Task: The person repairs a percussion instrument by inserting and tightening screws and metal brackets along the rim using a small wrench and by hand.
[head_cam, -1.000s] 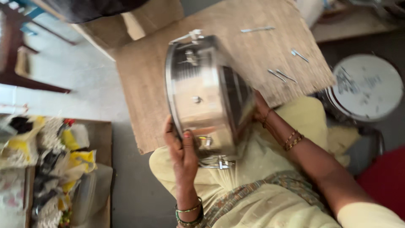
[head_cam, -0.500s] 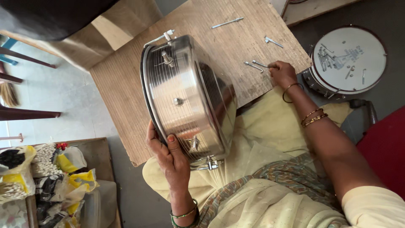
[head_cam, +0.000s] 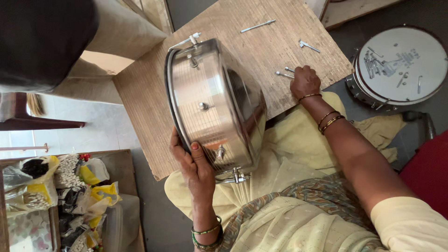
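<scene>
Gripping steel drum shell (head_cam: 212,105) upright with left hand (head_cam: 193,161); right hand (head_cam: 305,81) closing on rods (head_cam: 283,73); fitting likely next.

Drum shell (head_cam: 210,102): polished metal, glossy, finely ribbed, reflective. Board (head_cam: 149,112): raw wood, matt, rough-grained. Rods (head_cam: 258,25): bright smooth metal. Garment (head_cam: 298,149): soft matt yellow cloth. Second drum's head (head_cam: 401,65): smooth, matt white.

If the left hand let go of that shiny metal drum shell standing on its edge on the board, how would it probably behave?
The drum shell stands on its curved side, so it would likely roll or tip. Its polished metal looks slippery and rigid. The left hand alone steadies it, so it seems fairly light.
</scene>
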